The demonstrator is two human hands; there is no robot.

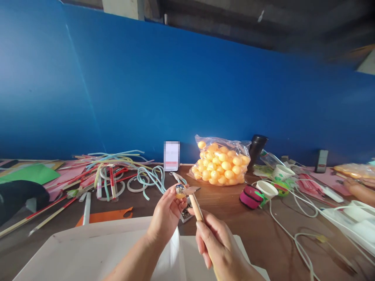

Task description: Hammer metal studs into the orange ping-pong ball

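a: the right hand [218, 238] is looming nearest, its fingers curling closed round a wooden-handled tool [195, 206], the thumb lying along the wood.

b: and the left hand [165, 210]?

a: its thumb and fingertips are pinching a small round piece [179, 189], leaving only its own width between them. the piece is sitting right at those fingertips, just left of the flat metal head [192, 190]. whether the two are touching, i'm not managing to tell.

b: how are you expecting it to handle?

a: i'm judging it light and fairly stiff, perhaps thin-walled, so hard squeezing is risking a dent. the shiny side is probably being slippery; i'm favouring a hold low on the sides, with fingers staying clear of the metal edge.

b: and the tool?

a: likely rigid, with some weight gathering at the head; the bare wood is offering the safe grip, well back, where the right fingers are resting now.

b: how is the piece looking?

a: it is gleaming mirror-silver on top and showing yellow beneath. below the fingers, a small tray [186, 220] is holding dark, glinting bits; beyond them, a clear bag [221, 166] is bulging with orange-yellow balls.
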